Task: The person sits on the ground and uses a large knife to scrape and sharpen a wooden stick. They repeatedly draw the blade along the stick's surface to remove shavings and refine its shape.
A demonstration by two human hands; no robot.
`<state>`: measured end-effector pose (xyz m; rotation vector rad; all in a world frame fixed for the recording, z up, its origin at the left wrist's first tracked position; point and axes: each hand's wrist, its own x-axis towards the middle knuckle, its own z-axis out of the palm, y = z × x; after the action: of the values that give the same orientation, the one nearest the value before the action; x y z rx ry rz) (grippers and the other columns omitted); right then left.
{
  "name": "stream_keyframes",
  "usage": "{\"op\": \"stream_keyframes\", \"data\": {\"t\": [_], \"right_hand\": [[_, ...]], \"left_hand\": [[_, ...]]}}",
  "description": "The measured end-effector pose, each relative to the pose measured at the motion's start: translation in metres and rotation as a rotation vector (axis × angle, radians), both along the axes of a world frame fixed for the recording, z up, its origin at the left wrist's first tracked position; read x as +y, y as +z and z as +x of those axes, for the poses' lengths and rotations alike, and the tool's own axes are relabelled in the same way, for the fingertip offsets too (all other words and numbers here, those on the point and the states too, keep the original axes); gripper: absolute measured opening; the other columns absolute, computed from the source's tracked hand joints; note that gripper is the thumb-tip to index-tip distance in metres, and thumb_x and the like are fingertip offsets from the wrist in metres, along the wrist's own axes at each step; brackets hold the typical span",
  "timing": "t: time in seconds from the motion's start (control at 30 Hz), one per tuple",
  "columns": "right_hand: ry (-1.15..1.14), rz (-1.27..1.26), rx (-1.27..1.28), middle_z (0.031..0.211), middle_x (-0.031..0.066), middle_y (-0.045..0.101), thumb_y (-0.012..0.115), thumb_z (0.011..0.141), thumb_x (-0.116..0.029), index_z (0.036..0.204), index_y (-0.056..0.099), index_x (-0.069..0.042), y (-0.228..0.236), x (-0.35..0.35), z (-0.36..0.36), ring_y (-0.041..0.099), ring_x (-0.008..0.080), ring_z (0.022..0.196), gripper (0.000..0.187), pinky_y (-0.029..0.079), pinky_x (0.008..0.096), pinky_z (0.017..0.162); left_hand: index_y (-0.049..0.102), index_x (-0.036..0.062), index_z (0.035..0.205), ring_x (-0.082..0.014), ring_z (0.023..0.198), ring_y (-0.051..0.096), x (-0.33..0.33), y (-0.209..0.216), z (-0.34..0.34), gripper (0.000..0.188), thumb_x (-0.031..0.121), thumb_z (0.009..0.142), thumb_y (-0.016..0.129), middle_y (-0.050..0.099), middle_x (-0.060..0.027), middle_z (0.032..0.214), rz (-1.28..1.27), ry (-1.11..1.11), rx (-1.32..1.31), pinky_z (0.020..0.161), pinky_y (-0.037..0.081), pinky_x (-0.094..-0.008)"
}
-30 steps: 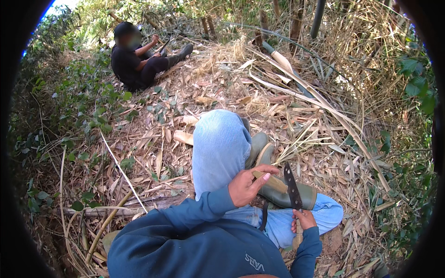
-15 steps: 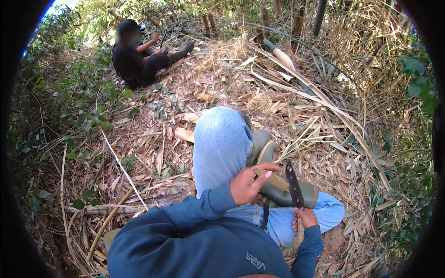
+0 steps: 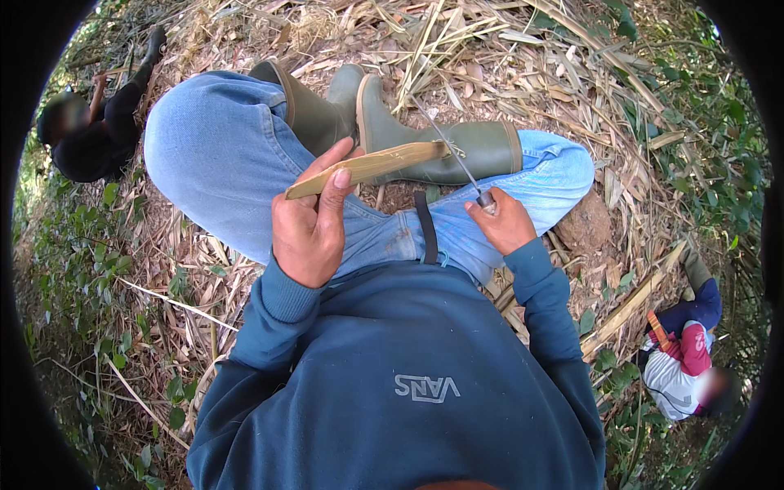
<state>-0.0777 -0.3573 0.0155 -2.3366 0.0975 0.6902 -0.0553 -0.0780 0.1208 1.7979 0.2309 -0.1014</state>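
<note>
My left hand is closed on one end of a flat, pale yellow bamboo strip, with the thumb along its near side. The strip slants up to the right across my lap, above the green rubber boots. In my right hand is the handle of a knife. Its long, narrow blade points forward and left, seen nearly edge-on. The blade crosses the strip's far end, where a few thin curls stick out. Most of the knife's handle is hidden in my fist.
One person in dark clothes sits at the far left. Another person in a white and red top sits at the lower right, beside long split bamboo. Dry bamboo leaves and scraps cover the ground; green plants grow at the left.
The view has tipped downward, bringing a second person into sight at the right. The knife's blade has turned from broadside to nearly edge-on and now meets the strip's end. Both hands keep their hold.
</note>
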Motion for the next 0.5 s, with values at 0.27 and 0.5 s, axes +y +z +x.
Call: {"op": "stream_keyframes", "data": {"t": [0.27,0.5], "right_hand": [[0.03,0.288,0.044,0.061,0.0202,0.057,0.074,0.083,-0.03,0.084,0.055,-0.001,0.087,0.045,-0.011,0.059,0.0426,0.061,0.034,0.045,0.046,0.057],[-0.028,0.117,0.125,0.062,0.0221,0.058,0.069,0.081,-0.02,0.079,0.055,0.0,0.046,0.028,-0.002,0.06,0.0455,0.064,0.025,0.046,0.0475,0.058]], "left_hand": [[0.062,-0.0078,0.123,-0.0198,0.1,0.068,0.018,0.007,-0.013,0.029,0.008,0.1,0.055,0.071,-0.0193,0.109,0.08,-0.159,0.002,0.088,0.051,-0.0288],[0.063,-0.0071,0.121,-0.0243,0.101,0.069,0.024,0.006,-0.015,0.028,0.009,0.099,0.055,0.07,-0.0198,0.113,0.068,-0.223,0.039,0.088,0.053,-0.0318]]}}
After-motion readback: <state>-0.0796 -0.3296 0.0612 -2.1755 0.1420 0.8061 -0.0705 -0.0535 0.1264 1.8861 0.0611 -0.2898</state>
